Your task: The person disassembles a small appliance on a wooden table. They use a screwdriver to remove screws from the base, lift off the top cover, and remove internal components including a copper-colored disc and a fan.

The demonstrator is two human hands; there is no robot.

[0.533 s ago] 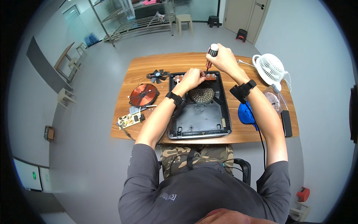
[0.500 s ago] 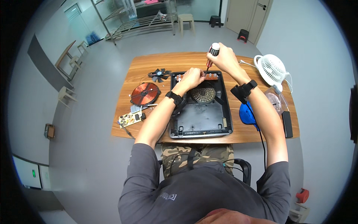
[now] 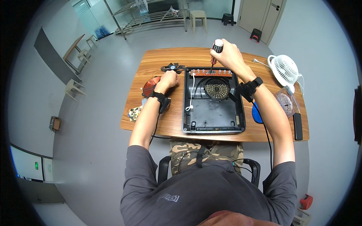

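- Right hand (image 3: pixel 228 54) grips a screwdriver (image 3: pixel 215 51) upright, tip on the brown circuit strip (image 3: pixel 211 72) of the opened black cooker base (image 3: pixel 213 101).
- Left hand (image 3: pixel 169 78) rests curled on the table (image 3: pixel 169 120), beside the copper coil (image 3: pixel 150 86).

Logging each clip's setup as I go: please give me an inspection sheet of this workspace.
Surface: wooden table, bare at its near left.
Job's things: opened black appliance base, red circuit strip at its far edge; screwdriver upright over it.
Clutter: copper coil, small black fan, white desk fan, blue object, clear bag.
Hands: right hand grips the screwdriver; left hand on the table by the coil.
Cables: white wire inside the base.
Surroundings: grey floor, stools, metal rack.
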